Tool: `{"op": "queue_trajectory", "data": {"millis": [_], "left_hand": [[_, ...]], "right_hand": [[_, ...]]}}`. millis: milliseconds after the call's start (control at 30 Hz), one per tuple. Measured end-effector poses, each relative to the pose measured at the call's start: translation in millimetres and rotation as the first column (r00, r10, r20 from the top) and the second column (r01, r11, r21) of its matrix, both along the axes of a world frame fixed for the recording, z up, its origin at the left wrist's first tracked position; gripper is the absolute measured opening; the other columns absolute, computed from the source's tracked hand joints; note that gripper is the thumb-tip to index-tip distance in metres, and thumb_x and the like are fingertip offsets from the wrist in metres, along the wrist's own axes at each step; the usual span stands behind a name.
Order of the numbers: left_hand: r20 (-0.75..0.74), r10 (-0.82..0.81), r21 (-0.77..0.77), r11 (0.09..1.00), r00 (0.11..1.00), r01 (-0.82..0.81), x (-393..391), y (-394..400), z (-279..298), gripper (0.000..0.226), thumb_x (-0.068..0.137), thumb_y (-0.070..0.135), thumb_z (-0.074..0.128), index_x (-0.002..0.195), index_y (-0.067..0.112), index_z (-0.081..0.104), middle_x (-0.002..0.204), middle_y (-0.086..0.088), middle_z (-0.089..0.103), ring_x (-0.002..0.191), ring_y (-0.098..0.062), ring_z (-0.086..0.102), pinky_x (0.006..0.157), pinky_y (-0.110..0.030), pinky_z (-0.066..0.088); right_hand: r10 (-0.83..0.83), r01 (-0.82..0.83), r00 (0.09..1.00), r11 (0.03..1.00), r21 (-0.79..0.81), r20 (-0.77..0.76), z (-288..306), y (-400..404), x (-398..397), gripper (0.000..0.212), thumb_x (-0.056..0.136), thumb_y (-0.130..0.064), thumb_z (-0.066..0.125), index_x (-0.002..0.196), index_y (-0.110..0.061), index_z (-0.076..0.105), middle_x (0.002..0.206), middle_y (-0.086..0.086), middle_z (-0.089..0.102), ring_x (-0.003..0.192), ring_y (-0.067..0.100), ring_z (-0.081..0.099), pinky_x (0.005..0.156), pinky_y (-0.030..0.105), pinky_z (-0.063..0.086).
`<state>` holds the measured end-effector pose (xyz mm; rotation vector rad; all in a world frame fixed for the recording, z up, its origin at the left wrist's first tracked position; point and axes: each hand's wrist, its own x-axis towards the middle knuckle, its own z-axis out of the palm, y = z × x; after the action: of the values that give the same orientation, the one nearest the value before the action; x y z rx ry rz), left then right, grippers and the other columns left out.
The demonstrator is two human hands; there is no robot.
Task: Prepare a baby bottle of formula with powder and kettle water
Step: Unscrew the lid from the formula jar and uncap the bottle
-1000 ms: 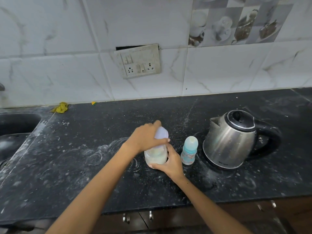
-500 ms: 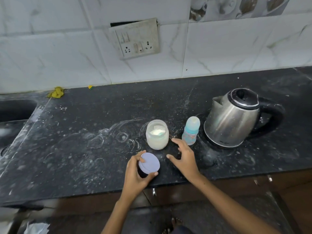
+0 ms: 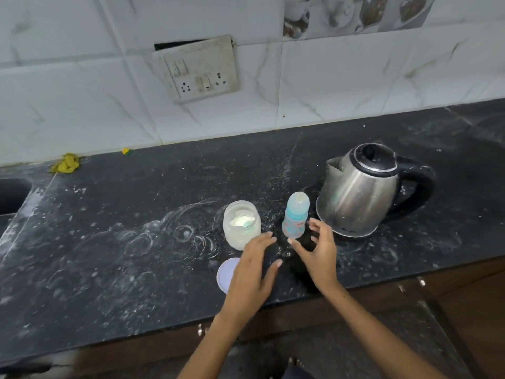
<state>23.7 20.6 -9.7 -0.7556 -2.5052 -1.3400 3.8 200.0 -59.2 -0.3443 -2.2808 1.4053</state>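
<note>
An open translucent jar of white formula powder, with a scoop inside, stands on the black counter. Its pale lilac lid lies flat near the counter's front edge, partly under my left hand. A small blue capped baby bottle stands upright right of the jar. A steel kettle with a black handle sits further right. My left hand hovers with fingers spread, holding nothing. My right hand is spread just in front of the bottle, fingertips close to its base, not gripping it.
A sink is set into the counter at far left. A yellow cloth scrap lies by the tiled wall. A switch and socket plate hangs on the wall. Powder smears cover the counter. Cabinet fronts run below the edge.
My left hand took the lid off the jar, set it down near the counter's front edge and let go. My right hand left the jar and moved towards the baby bottle.
</note>
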Motion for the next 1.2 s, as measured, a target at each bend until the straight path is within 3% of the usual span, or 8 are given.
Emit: {"op": "queue_trajectory", "data": {"millis": [200,400,567,667,767,867,1033,1200], "left_hand": [[0.126,-0.114,-0.158,0.978,0.985,0.133,-77.5,55.3,23.9,0.073,0.090,0.011,0.056,0.150,0.021,0.016,0.159,-0.002,0.014,0.147,-0.012,0.010,0.120,-0.028,0.013],[0.271,-0.235,-0.225,0.928,0.934,0.299,-126.9,66.4,29.7,0.067,0.074,0.006,0.070,0.132,0.025,0.043,0.127,0.002,0.056,0.115,-0.014,0.054,0.098,-0.034,0.045],[0.236,-0.370,-0.189,0.890,0.899,0.416,-142.8,68.0,32.6,0.056,0.066,0.011,0.078,0.116,0.023,0.058,0.114,0.005,0.064,0.103,-0.009,0.060,0.090,-0.025,0.048],[0.221,-0.304,-0.217,0.911,0.927,0.350,-139.5,68.7,29.5,0.052,0.063,0.020,0.080,0.108,0.031,0.056,0.104,0.004,0.066,0.094,-0.014,0.062,0.083,-0.038,0.051],[0.150,-0.037,-0.305,0.949,0.988,0.082,-122.4,78.1,31.2,0.050,0.067,0.041,0.077,0.106,0.023,0.051,0.096,-0.001,0.062,0.082,-0.023,0.061,0.072,-0.043,0.052],[0.124,0.177,-0.472,0.876,0.976,-0.099,-111.2,88.6,40.3,0.063,0.065,0.052,0.077,0.106,0.014,0.047,0.100,-0.004,0.058,0.083,-0.028,0.060,0.070,-0.041,0.051],[0.270,-0.149,-0.476,0.838,0.951,0.267,-125.6,84.9,43.4,0.073,0.065,0.008,0.077,0.129,0.019,0.044,0.131,-0.005,0.047,0.114,-0.024,0.053,0.092,-0.039,0.048],[0.205,-0.185,-0.546,0.793,0.961,0.269,-138.8,78.0,47.9,0.044,0.068,0.016,0.072,0.107,0.019,0.053,0.095,-0.007,0.058,0.087,-0.028,0.059,0.073,-0.039,0.050]], "right_hand": [[0.155,-0.148,0.986,0.985,-0.090,0.068,1.9,13.9,-40.3,0.077,0.069,-0.021,0.086,0.135,-0.007,0.048,0.130,0.004,0.060,0.117,0.013,0.058,0.098,0.026,0.048],[0.229,-0.203,0.964,0.963,-0.178,0.138,-3.6,25.5,-59.9,0.060,0.067,-0.016,0.086,0.120,-0.006,0.059,0.106,0.012,0.070,0.100,0.028,0.068,0.081,0.034,0.055],[0.325,-0.288,0.935,0.930,-0.229,0.142,-4.4,35.0,-60.3,0.059,0.067,-0.016,0.088,0.120,-0.010,0.061,0.106,0.008,0.072,0.102,0.022,0.068,0.084,0.029,0.056],[0.308,-0.277,0.941,0.939,-0.203,0.142,-4.0,34.9,-60.9,0.053,0.065,-0.016,0.089,0.112,-0.017,0.064,0.099,0.006,0.074,0.095,0.018,0.070,0.082,0.032,0.055],[0.239,-0.223,0.961,0.967,-0.121,0.140,-3.9,31.3,-61.6,0.041,0.065,-0.016,0.087,0.100,-0.020,0.067,0.084,0.001,0.074,0.076,0.010,0.068,0.070,0.036,0.056],[0.181,-0.179,0.972,0.983,-0.028,0.146,-7.0,29.2,-61.2,0.048,0.058,-0.035,0.083,0.099,-0.013,0.069,0.075,-0.001,0.074,0.069,0.018,0.069,0.063,0.040,0.056],[0.225,-0.214,0.966,0.972,-0.095,0.126,-7.3,31.3,-62.9,0.055,0.053,-0.043,0.085,0.098,-0.015,0.069,0.083,-0.002,0.076,0.080,0.014,0.073,0.070,0.042,0.059],[0.235,-0.216,0.961,0.967,-0.134,0.145,-4.9,30.7,-61.2,0.058,0.052,-0.043,0.090,0.100,-0.016,0.070,0.081,-0.002,0.076,0.083,0.017,0.073,0.074,0.047,0.058]]}}
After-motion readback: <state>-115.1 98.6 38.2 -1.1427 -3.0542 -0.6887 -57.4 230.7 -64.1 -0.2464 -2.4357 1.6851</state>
